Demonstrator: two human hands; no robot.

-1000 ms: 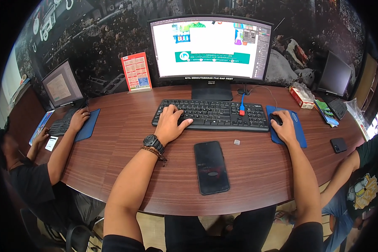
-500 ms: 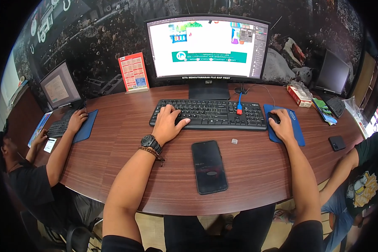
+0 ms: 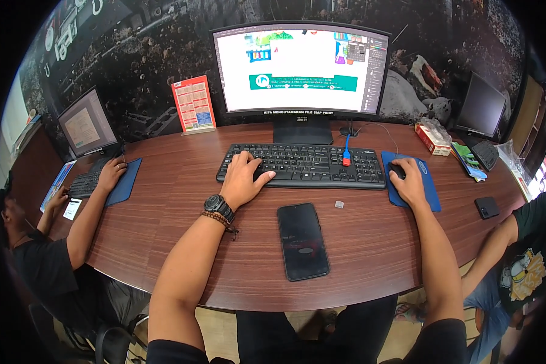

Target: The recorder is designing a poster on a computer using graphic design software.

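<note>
My left hand [image 3: 242, 181] rests on the left end of a black keyboard [image 3: 312, 167], its fingers apart over the keys and the thumb stretched toward the lower row. A dark watch and a beaded bracelet sit on that wrist. To the right of the keyboard, my right hand [image 3: 411, 182] is curved over a black computer mouse [image 3: 397, 169] on a blue mouse pad [image 3: 431, 193]. Part of the mouse is hidden under the palm. Behind the keyboard stands a wide monitor [image 3: 309, 98] showing a design with a green band and coloured pictures.
A black phone [image 3: 303, 242] and a small grey piece [image 3: 339, 204] lie before the keyboard. A blue-and-red cable end [image 3: 346, 159] rests on it. A red-framed calendar [image 3: 193, 104] and a tissue box [image 3: 432, 141] stand farther back. People sit at left [image 3: 48, 273] and right [image 3: 528, 242].
Both hands hold their places on the keyboard and mouse. The whole view has shifted very slightly; nothing has been picked up or let go.
</note>
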